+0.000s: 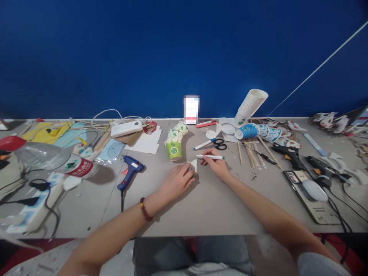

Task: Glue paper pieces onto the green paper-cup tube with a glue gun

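Observation:
My right hand [215,165] is closed around a white marker [217,157] with a green end; it lies nearly level, its tip towards the left. My left hand [178,179], with a beaded bracelet at the wrist, has curled fingers over a small white piece [194,165], perhaps paper or card. Most of that piece is hidden under the fingers. Just beyond my left hand lies a stack of green-patterned paper cups [174,147]. A blue-capped marker [201,145] and black-handled scissors [220,144] rest past my right hand.
A blue glue gun [130,172], a bottle [69,159] and a power strip [43,203] are on the left. To the right are blue cups [247,131], wooden sticks [251,157], black glue guns [290,153] and a phone [310,203]. White cups [251,103] lean behind.

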`<state>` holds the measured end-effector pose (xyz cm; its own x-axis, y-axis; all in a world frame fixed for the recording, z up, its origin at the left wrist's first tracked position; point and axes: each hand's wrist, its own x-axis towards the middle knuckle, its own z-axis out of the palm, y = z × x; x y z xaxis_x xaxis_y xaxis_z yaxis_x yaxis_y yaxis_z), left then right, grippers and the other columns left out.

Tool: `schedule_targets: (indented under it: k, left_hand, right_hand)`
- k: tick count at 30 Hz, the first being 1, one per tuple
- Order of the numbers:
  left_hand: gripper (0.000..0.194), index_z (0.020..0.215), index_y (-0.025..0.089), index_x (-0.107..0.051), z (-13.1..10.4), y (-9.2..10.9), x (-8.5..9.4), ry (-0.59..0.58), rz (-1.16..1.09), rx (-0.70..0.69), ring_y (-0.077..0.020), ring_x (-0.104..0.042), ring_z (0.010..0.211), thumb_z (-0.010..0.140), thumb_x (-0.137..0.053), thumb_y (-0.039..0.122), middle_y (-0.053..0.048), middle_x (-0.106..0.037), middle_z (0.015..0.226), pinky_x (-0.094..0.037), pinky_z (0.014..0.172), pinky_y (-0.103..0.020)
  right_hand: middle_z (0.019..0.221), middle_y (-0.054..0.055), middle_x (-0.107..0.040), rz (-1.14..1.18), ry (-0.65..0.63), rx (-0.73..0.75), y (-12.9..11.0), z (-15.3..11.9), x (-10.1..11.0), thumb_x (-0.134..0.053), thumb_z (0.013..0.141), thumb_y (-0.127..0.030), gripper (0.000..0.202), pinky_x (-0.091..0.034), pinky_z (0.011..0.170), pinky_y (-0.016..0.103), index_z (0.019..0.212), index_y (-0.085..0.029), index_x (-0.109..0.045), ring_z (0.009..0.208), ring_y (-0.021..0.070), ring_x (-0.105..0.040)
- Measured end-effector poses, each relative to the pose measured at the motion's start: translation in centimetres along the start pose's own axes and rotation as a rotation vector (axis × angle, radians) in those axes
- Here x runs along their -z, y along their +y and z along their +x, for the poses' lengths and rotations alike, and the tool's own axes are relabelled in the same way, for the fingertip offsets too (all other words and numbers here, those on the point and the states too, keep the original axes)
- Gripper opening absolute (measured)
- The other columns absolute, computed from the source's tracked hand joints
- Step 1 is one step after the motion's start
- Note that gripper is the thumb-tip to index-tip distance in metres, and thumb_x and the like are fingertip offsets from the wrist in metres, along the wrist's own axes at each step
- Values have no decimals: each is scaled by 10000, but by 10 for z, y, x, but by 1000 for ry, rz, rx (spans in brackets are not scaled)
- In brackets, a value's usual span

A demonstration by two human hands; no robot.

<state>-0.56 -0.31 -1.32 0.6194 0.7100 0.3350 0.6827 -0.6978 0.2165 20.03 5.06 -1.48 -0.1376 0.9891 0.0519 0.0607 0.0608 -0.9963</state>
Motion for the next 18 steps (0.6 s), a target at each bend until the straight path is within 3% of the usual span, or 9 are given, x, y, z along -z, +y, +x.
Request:
schedule_targets:
  k: [9,18]
  left_hand:
    - [201,1098,177,-571,0,5,3,-34,-13,-98,-256,-567,1149,953,-464,267,-120,-609,1203,-490,935,-410]
    - [229,1112,165,-560,0,7,5,-60,-80,-186,-234,-553,1170,968,-418,272,-118,-628,1193,-461,970,-383]
  right_hand:
    - [770,12,-633,-120,52,20,12,0,4,-628,785,-435,255,-480,589,263,900,-212,-581,636,147,-576]
    - [666,-21,-596,-304,-40,28,0,-1,2,-636,753,-382,184,-397,546,252,729,-209,-579,578,132,-496]
